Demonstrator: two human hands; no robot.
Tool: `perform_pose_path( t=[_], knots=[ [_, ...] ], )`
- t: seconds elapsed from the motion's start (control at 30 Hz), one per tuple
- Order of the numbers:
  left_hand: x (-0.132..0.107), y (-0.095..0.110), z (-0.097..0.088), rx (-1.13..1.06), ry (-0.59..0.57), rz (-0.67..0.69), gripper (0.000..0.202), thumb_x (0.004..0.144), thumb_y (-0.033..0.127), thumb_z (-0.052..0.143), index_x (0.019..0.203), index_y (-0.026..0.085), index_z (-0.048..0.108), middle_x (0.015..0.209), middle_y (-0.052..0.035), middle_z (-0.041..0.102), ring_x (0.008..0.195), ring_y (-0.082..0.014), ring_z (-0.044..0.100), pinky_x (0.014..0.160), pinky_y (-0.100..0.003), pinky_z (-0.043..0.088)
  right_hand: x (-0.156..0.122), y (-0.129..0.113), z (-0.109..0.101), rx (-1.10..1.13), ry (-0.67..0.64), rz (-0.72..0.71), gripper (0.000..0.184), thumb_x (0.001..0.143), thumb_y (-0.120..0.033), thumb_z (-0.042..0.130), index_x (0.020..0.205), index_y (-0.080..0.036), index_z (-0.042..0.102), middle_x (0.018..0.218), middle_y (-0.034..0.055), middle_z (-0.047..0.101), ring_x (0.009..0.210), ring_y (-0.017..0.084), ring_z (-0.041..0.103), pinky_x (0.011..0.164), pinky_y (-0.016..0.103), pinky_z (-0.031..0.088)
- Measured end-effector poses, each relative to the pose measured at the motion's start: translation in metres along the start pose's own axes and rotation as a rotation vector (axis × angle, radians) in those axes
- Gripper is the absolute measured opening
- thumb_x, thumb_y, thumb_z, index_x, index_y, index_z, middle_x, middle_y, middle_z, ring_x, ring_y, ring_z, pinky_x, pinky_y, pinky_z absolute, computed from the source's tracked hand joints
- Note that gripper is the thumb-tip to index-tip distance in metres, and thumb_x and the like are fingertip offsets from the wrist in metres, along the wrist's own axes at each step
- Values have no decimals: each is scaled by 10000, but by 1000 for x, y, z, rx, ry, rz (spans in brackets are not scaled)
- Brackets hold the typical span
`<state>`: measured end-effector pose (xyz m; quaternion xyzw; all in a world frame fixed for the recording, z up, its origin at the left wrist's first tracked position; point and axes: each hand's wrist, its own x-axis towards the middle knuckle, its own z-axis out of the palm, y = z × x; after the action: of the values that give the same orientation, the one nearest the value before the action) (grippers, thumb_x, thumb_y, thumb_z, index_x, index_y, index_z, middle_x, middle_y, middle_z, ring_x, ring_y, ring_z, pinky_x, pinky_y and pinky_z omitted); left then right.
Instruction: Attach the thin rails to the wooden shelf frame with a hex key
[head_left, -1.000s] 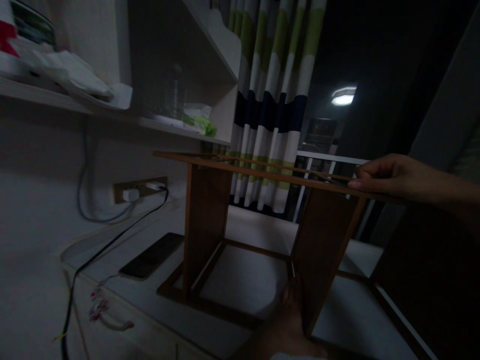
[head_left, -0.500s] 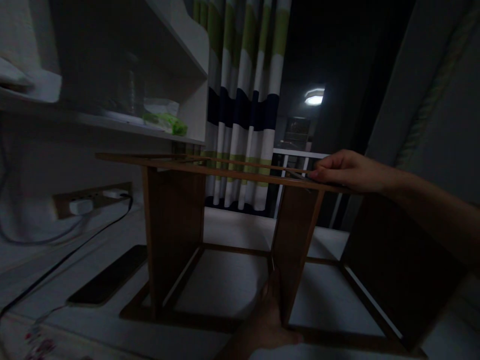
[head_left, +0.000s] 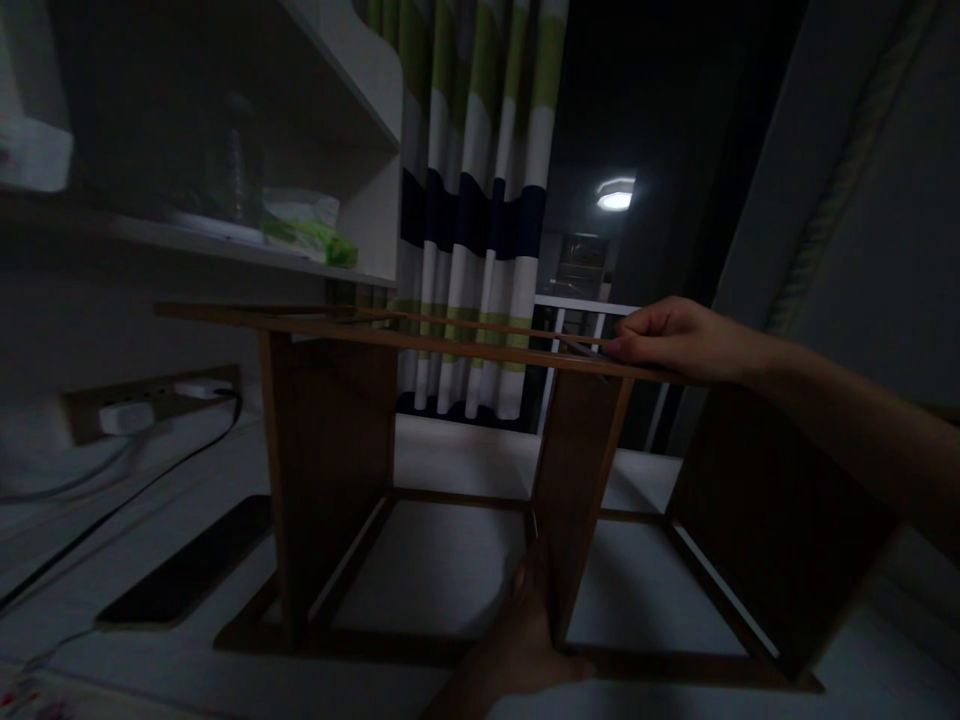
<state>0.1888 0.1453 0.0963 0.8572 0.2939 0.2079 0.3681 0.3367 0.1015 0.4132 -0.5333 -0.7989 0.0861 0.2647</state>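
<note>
1. A brown wooden shelf frame (head_left: pixel 465 349) stands on the white desktop (head_left: pixel 420 570), upright, its front lower rail near and roughly along the desktop's front edge.
2. The left hand (head_left: pixel 517 635) is clasped round the foot of the middle panel (head_left: pixel 579 470) – fingers stretched along the panel's left face, thumb out to the right across the lower rail.
3. The right hand (head_left: pixel 675 340) reaches in from the side, fingers curled, thumb and forefinger at the top frame just above that panel. A thin strip (head_left: pixel 581 347) lies by the fingertips; I cannot tell whether they pinch it or the rail.
4. A phone (head_left: pixel 187 565) lies left of the frame, near the desktop's front edge, with a cord at its near end.
5. Behind that, a socket strip (head_left: pixel 165 394) on the wall carries white plugs.
6. Above – a white wall shelf (head_left: pixel 364 225) with a green packet (head_left: pixel 319 238), beside a striped curtain (head_left: pixel 476 215).
</note>
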Motion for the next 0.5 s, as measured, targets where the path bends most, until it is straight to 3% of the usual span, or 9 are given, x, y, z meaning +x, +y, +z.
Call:
perform_pose_path(
  t=[0.17, 0.33, 0.5],
  knots=[
    [1, -5, 3, -1, 14, 11, 1263, 451, 522, 744, 1405, 137, 11, 1472, -146, 21, 1332, -352, -16, 1083, -486, 103, 1, 2, 0, 2, 1, -9, 391, 790, -402, 508, 503, -184, 358, 430, -86, 278, 375, 27, 226, 349, 188, 147],
    [3, -7, 4, 24, 15, 4, 1265, 456, 489, 754, 1403, 123, -1, 1470, -158, 12, 1332, -356, 2, 1086, -480, 112, 3, 4, 2, -7, 24, -97, 357, 760, -294, 511, 471, -186, 332, 421, -85, 273, 374, 22, 209, 339, 184, 146],
    [2, -5, 3, 37, 9, 26, 1227, 470, 491, 749, 1405, 142, 37, 1470, -153, 16, 1332, -358, -10, 1081, -498, 110, 0, -1, 5, -129, 65, -115, 319, 747, -304, 487, 481, -185, 355, 462, -68, 291, 408, 32, 244, 365, 185, 191]
  ],
)
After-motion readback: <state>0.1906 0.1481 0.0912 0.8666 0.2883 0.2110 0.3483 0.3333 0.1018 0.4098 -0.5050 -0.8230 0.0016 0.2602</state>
